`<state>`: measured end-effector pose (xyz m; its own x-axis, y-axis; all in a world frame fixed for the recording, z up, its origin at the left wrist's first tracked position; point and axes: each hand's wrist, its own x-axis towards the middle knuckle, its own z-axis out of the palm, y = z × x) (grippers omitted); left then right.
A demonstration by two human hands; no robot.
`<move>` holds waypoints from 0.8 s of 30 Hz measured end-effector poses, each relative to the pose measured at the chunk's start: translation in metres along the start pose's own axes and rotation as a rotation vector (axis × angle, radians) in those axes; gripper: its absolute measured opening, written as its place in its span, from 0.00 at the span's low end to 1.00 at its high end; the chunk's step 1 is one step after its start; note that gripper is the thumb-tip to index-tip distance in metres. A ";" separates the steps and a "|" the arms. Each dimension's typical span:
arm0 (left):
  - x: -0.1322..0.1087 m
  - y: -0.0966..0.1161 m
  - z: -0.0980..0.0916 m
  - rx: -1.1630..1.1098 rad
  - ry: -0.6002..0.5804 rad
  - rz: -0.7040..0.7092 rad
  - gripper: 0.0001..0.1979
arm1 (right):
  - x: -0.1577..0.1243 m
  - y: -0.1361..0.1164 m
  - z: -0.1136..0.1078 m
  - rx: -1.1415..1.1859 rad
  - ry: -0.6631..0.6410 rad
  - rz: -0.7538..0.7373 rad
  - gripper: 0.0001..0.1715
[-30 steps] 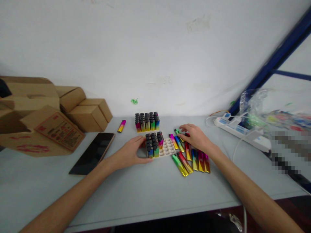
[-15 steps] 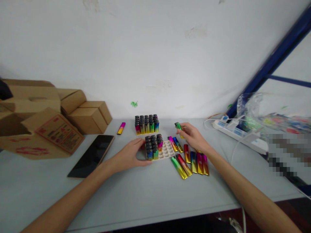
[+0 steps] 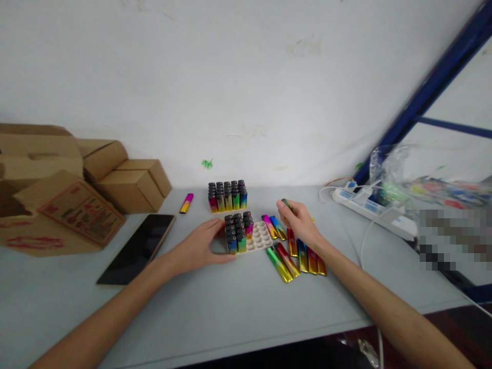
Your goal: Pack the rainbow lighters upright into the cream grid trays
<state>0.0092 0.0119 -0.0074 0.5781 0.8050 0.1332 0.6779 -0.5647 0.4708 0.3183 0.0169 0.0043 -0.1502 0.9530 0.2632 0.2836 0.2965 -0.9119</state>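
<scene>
My left hand (image 3: pixel 198 246) curves round the left end of a white plastic tray (image 3: pixel 264 240), thumb along the front and fingers behind. Black-topped lighters (image 3: pixel 236 233) stand upright in the tray's left part, while round sockets at its right show bare. My right hand (image 3: pixel 302 223) pinches a green lighter (image 3: pixel 285 201) above the table, right of the tray; most of that lighter is hidden by the fingers. Under and in front of this hand lie several loose lighters (image 3: pixel 282 262) in shiny red, green, blue and purple fading to gold.
A second block of upright lighters (image 3: pixel 227 197) stands behind the tray. One pink-yellow lighter (image 3: pixel 186 203) lies apart, left of it. A dark tablet (image 3: pixel 136 249) and cardboard boxes (image 3: pixel 80 210) are at the left. A power strip (image 3: pixel 374 212) with white cables lies at the right.
My right hand has turned, so its back and thumb now cover most of the green lighter. My left hand keeps its place at the tray. The whole view has shifted slightly.
</scene>
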 end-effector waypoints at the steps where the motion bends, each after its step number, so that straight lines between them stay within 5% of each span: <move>1: 0.000 0.000 0.000 -0.001 0.002 0.000 0.27 | 0.000 0.000 0.000 -0.080 0.034 -0.024 0.35; 6: 0.000 0.001 -0.001 -0.018 -0.006 -0.007 0.26 | -0.002 -0.002 0.003 -0.336 0.097 -0.025 0.27; 14: 0.000 -0.001 -0.001 -0.043 -0.004 0.001 0.30 | -0.004 -0.008 0.002 -0.357 0.102 -0.044 0.22; 24: 0.000 -0.001 -0.001 -0.018 0.001 -0.007 0.27 | -0.003 -0.002 0.002 -0.359 0.061 -0.070 0.29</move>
<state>0.0081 0.0123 -0.0068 0.5727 0.8093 0.1307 0.6739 -0.5556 0.4870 0.3164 0.0136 0.0050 -0.1273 0.9286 0.3487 0.5904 0.3534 -0.7256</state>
